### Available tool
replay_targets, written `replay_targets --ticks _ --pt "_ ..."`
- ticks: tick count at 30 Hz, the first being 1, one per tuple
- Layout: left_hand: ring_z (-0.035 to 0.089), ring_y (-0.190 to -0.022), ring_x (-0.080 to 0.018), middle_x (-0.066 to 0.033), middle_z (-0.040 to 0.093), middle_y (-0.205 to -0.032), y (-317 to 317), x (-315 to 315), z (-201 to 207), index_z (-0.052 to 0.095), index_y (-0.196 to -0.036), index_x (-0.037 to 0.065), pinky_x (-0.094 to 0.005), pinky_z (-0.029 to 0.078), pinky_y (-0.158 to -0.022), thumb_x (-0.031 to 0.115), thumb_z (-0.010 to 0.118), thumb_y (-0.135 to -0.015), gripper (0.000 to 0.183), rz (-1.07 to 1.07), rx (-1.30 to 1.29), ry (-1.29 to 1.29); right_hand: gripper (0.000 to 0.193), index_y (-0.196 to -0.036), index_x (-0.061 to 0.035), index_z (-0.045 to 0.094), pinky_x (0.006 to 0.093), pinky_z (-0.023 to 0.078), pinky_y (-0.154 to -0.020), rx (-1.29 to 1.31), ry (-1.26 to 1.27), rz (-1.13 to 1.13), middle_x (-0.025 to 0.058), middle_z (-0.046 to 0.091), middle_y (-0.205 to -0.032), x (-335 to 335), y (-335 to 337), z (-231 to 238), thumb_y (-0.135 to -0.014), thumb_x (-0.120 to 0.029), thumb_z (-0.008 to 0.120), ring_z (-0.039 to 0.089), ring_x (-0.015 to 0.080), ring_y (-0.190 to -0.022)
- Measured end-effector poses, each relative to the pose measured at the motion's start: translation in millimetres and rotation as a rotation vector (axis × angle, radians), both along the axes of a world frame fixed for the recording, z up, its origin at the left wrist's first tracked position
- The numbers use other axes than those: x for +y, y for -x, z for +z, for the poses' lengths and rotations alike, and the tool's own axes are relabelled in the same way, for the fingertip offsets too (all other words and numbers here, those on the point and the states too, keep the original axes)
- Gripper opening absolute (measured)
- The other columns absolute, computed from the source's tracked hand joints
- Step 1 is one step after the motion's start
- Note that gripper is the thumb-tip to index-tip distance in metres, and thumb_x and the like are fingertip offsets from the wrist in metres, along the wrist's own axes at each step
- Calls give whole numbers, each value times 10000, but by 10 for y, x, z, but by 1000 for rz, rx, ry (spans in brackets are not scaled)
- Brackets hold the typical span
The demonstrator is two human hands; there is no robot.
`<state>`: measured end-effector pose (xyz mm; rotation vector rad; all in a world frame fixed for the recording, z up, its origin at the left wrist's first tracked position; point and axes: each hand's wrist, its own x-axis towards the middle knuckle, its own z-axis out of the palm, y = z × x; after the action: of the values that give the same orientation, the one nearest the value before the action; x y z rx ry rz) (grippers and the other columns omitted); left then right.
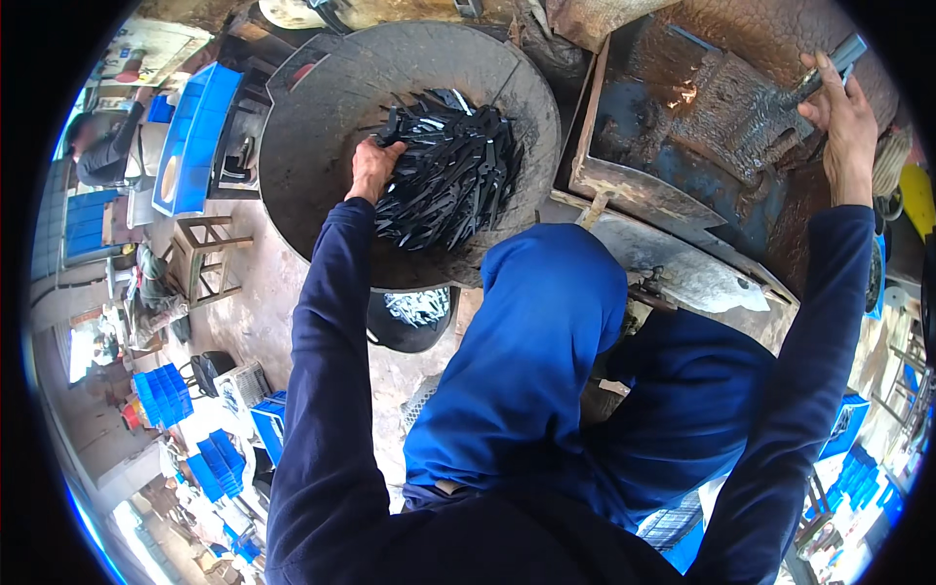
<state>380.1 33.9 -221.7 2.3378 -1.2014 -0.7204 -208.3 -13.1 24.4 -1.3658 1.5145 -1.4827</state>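
Observation:
A wide, round metal pan point(312, 117) sits in front of me, with a heap of dark, flat metal strips point(448, 185) in it. At the heap's left edge, my left hand point(374, 170) is closed with its fingers curled at a dark strip; its fingertips are partly hidden. Far to the right, my right hand point(844, 117) has its fingers round a grey metal bar handle point(846, 60). That handle slants over a machine bed point(731, 107) coated in brown, oily grime. A small orange glint shows on the bed.
Below the pan stands a dark bucket point(398, 341) with shiny metal pieces in it. A worn metal ledge point(682, 263) runs in front of my knees. At the left are a wooden stool point(207, 255), a blue tray point(200, 136) and another person point(107, 151). Blue bins point(162, 395) stand farther back.

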Motion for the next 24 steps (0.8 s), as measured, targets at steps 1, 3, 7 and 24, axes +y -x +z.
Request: replay_targets --ticks 1,3,7,24 --pt "664 -932 -306 -189 690 -1030 -9 2 10 661 -1076 16 -389 497 -808 271 753 -776 404 0 -2 -27 426 -1216 27 561 169 544 -581 -7 0 -9 37 689 -1050 0 -2 -6 -911 -251 664 412 -6 -550" --pt "663 -937 -307 -186 691 -1027 -39 5 40 662 -1076 16 -389 496 -814 271 755 -774 406 -8 2 -24 424 -1216 23 562 167 544 -583 -15 2 -18 37 689 -1054 -1 -5 -9 -911 -253 664 407 -8 -548" --pt "644 -876 -277 -150 684 -965 -138 -1 48 662 -1051 4 -388 491 -758 246 762 -776 379 25 31 -47 431 -1225 23 555 163 542 -581 8 -7 15 48 690 -1060 12 -6 13 -912 -254 662 427 -15 -559" --pt "634 -749 -217 -132 692 -857 -197 30 -118 677 -960 -44 -363 492 -680 225 779 -747 358 -33 135 -99 414 -1142 4 649 145 480 -538 1 -54 -46 -99 364 -625 129 -204 134 -899 -329 678 332 -13 -517"
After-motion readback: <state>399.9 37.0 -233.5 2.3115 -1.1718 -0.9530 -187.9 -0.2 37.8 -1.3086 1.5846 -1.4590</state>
